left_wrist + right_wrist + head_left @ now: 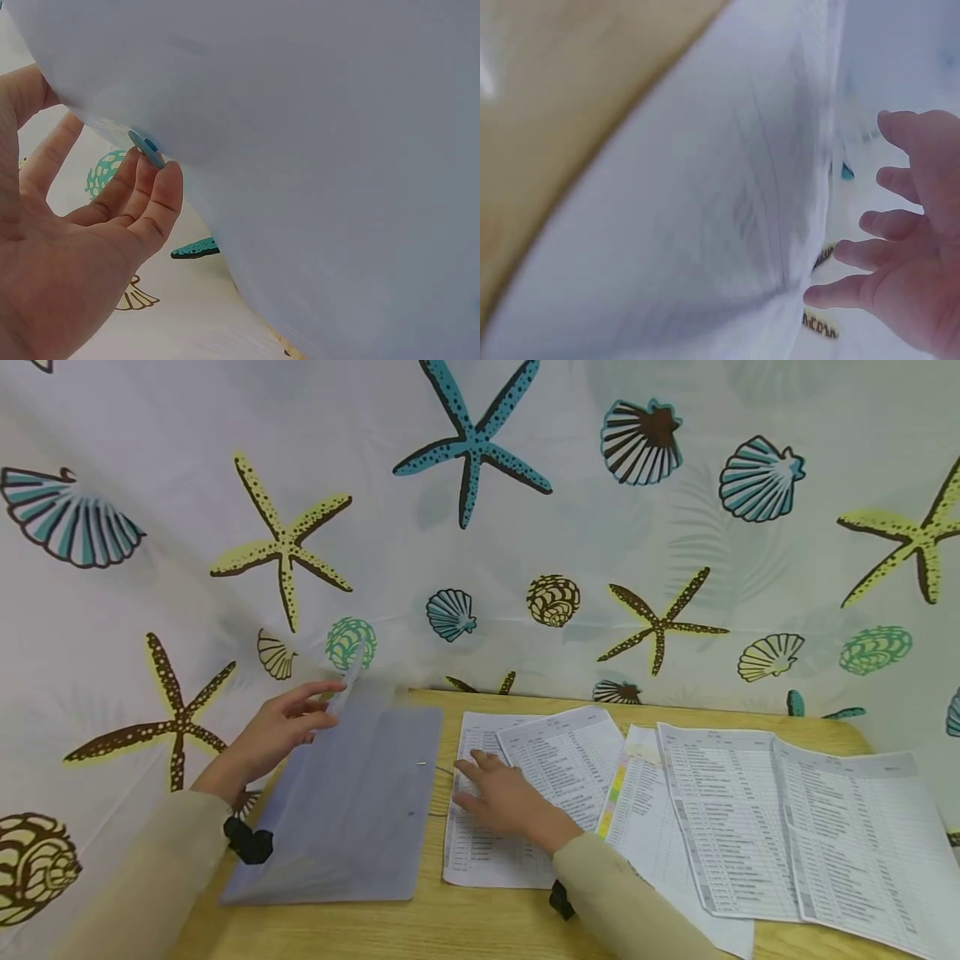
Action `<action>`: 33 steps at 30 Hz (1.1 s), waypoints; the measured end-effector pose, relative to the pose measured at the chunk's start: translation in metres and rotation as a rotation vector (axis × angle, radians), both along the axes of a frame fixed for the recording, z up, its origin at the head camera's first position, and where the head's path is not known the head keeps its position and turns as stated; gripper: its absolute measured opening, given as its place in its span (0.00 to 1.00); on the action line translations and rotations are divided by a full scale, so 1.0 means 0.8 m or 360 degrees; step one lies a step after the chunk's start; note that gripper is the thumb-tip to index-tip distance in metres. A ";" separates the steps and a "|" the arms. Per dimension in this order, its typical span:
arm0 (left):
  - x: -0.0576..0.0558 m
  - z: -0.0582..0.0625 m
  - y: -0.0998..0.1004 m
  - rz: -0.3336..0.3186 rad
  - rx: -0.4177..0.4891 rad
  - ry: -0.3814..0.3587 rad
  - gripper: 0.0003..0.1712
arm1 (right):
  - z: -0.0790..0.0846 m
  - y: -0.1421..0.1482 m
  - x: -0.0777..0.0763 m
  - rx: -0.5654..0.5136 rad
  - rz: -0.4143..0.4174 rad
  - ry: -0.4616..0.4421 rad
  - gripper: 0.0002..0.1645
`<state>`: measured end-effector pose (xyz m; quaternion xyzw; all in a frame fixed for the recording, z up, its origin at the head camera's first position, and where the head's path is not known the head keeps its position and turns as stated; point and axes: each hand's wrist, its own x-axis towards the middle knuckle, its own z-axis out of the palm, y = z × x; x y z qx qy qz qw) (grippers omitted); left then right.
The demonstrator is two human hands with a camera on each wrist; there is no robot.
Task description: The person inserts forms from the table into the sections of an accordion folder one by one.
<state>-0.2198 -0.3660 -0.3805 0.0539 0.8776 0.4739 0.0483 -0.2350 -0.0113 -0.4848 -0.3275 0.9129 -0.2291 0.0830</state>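
On the left side of the table, a translucent bluish plastic document folder [360, 810] lies with its cover partly lifted. My left hand [281, 731] pinches the lifted edge at the folder's far left corner. Close up in the left wrist view, a small round blue snap button [146, 148] sits at the fingertips of the left hand [97, 217]. Over a printed sheet [480, 860] with table rows hovers my right hand [510, 797], its fingers spread and gripping nothing. Another printed sheet [562, 747] lies tilted across the first, just beyond that hand.
Right of the hands lie a sheet with coloured edge tabs [615, 793] and two overlapping printed lists [731, 827]. The wooden table [450, 931] ends at a hanging curtain [375, 568] with starfish and shells.
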 end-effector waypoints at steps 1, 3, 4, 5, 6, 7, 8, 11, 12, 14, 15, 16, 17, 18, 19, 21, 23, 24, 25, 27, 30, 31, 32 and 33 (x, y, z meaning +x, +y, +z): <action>0.000 -0.001 0.000 0.0001 -0.0002 0.0002 0.35 | 0.001 0.007 -0.001 -0.0027 -0.0013 -0.0007 0.36; 0.001 -0.002 0.000 0.0002 -0.0002 0.0005 0.35 | 0.004 0.021 -0.004 -0.0075 -0.0041 -0.0005 0.36; 0.001 -0.002 0.000 0.0001 -0.0005 0.0008 0.35 | 0.005 0.027 -0.005 -0.0092 -0.0065 -0.0010 0.36; 0.001 -0.003 0.000 0.0000 -0.0004 0.0009 0.35 | 0.006 0.034 -0.007 -0.0108 -0.0087 -0.0005 0.36; 0.001 -0.003 0.000 -0.0001 -0.0002 0.0010 0.35 | 0.006 0.041 -0.008 -0.0113 -0.0110 0.0000 0.36; 0.002 -0.003 0.000 -0.0004 -0.0004 0.0012 0.35 | 0.007 0.048 -0.010 -0.0116 -0.0135 0.0001 0.35; 0.002 -0.004 0.000 -0.0006 -0.0005 0.0016 0.35 | 0.008 0.054 -0.011 -0.0115 -0.0160 -0.0001 0.35; 0.001 -0.006 0.000 -0.0013 -0.0008 0.0024 0.35 | 0.011 0.076 -0.013 -0.0119 -0.0215 0.0028 0.34; 0.001 -0.006 0.000 -0.0015 -0.0009 0.0028 0.35 | 0.011 0.084 -0.014 -0.0134 -0.0225 0.0041 0.33; 0.001 -0.008 0.000 -0.0023 -0.0011 0.0035 0.35 | 0.013 0.102 -0.014 -0.0177 -0.0249 0.0064 0.33; 0.000 -0.009 0.000 -0.0026 -0.0011 0.0037 0.35 | 0.013 0.112 -0.013 -0.0209 -0.0257 0.0075 0.32; 0.000 -0.009 0.000 -0.0029 -0.0014 0.0043 0.35 | 0.013 0.122 -0.012 -0.0239 -0.0274 0.0077 0.32; 0.000 -0.009 0.000 -0.0031 -0.0014 0.0050 0.35 | 0.014 0.132 -0.010 -0.0269 -0.0298 0.0071 0.32; 0.000 -0.009 0.000 -0.0033 -0.0018 0.0056 0.35 | 0.014 0.142 -0.008 -0.0289 -0.0326 0.0061 0.32; 0.000 -0.009 0.000 -0.0034 -0.0023 0.0059 0.35 | 0.013 0.152 -0.007 -0.0297 -0.0355 0.0054 0.33; 0.000 -0.007 0.001 -0.0029 -0.0032 0.0062 0.34 | 0.013 0.172 -0.004 -0.0301 -0.0415 0.0051 0.33; 0.000 -0.006 0.001 -0.0025 -0.0036 0.0058 0.34 | 0.011 0.190 -0.003 -0.0281 -0.0480 0.0064 0.33; 0.000 -0.005 0.001 -0.0024 -0.0038 0.0051 0.34 | 0.010 0.200 -0.004 -0.0269 -0.0497 0.0085 0.32; 0.000 -0.005 0.001 -0.0023 -0.0038 0.0045 0.34 | 0.009 0.209 -0.004 -0.0261 -0.0518 0.0099 0.32; 0.000 -0.006 0.002 -0.0021 -0.0030 0.0033 0.35 | 0.007 0.226 -0.003 -0.0240 -0.0565 0.0119 0.31; -0.001 -0.007 0.001 -0.0025 -0.0015 0.0032 0.35 | 0.008 0.252 -0.003 -0.0215 -0.0628 0.0139 0.31; -0.001 -0.007 0.002 -0.0026 -0.0012 0.0033 0.35 | 0.010 0.259 -0.002 -0.0203 -0.0659 0.0122 0.31; -0.001 -0.007 0.002 -0.0028 -0.0008 0.0035 0.35 | 0.011 0.267 -0.002 -0.0186 -0.0687 0.0114 0.32; -0.001 -0.007 0.002 -0.0031 -0.0009 0.0040 0.35 | 0.013 0.275 -0.002 -0.0171 -0.0716 0.0100 0.32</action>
